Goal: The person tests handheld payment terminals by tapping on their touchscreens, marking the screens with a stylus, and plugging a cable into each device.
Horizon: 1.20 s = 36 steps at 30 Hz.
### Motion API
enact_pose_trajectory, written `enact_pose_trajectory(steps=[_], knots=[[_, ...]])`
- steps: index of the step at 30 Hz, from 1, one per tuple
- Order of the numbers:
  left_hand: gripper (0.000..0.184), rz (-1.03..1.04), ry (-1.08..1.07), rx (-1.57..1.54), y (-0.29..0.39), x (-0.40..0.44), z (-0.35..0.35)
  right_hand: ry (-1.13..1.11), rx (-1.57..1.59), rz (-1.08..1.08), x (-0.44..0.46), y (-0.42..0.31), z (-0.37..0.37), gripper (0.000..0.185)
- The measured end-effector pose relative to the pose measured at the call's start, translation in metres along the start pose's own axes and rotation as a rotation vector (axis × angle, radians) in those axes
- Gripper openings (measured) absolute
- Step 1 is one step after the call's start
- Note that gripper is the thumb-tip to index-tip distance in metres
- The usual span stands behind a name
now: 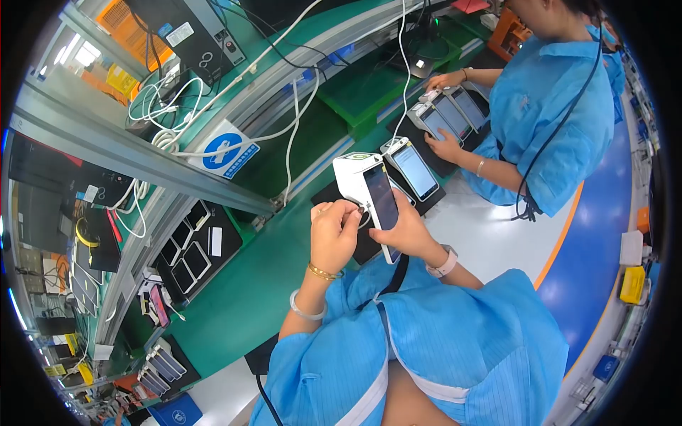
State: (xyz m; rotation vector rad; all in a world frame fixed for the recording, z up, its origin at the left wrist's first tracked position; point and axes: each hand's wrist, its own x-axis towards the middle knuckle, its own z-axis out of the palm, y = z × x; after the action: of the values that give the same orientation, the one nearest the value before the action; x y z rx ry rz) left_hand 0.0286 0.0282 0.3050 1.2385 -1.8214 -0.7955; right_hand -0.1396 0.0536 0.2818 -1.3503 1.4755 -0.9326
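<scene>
My right hand (pixel 410 228) is wrapped round a white handheld payment terminal (pixel 352 177), its thumb along the front edge. The terminal is held tilted, its dark screen turned to the right. At the terminal's near side my left hand (pixel 334 231) is closed in a pinch. A small dark piece shows at those fingertips, too small to name. Just beyond my hands a second payment terminal (pixel 414 170) lies with its screen lit, on a black mat (pixel 435 201).
A co-worker in a blue smock (pixel 550 121) handles several terminals (pixel 447 113) at the upper right. White cables (pixel 288 128) loop across the metal frame. On the left, a dark tray (pixel 231 228) holds several screen panels. The green bench (pixel 234 312) runs along my left.
</scene>
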Motion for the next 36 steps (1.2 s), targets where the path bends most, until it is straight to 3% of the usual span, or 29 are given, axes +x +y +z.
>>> enact_pose_trajectory(steps=[3,7,12,19,22,36], knots=[[0.004,0.033,0.053,0.079,-0.005,-0.004,0.006,-0.037,0.055,0.003,0.001,-0.001,0.002,0.08],[0.004,0.066,0.086,0.112,-0.003,-0.005,0.008,-0.012,0.007,-0.055,0.003,0.004,0.002,0.084],[0.004,-0.126,0.013,0.003,-0.004,-0.005,0.006,-0.031,-0.043,-0.076,0.005,0.007,-0.005,0.093],[0.006,-0.076,0.054,0.152,0.014,-0.003,0.009,0.144,-0.314,-0.248,0.002,0.015,-0.006,0.106],[0.007,-0.098,0.03,0.133,0.016,-0.003,0.009,0.171,-0.308,-0.325,0.001,0.012,-0.008,0.099],[0.003,-0.218,0.036,0.047,0.023,-0.007,0.012,0.14,-0.325,-0.4,0.001,0.015,-0.012,0.104]])
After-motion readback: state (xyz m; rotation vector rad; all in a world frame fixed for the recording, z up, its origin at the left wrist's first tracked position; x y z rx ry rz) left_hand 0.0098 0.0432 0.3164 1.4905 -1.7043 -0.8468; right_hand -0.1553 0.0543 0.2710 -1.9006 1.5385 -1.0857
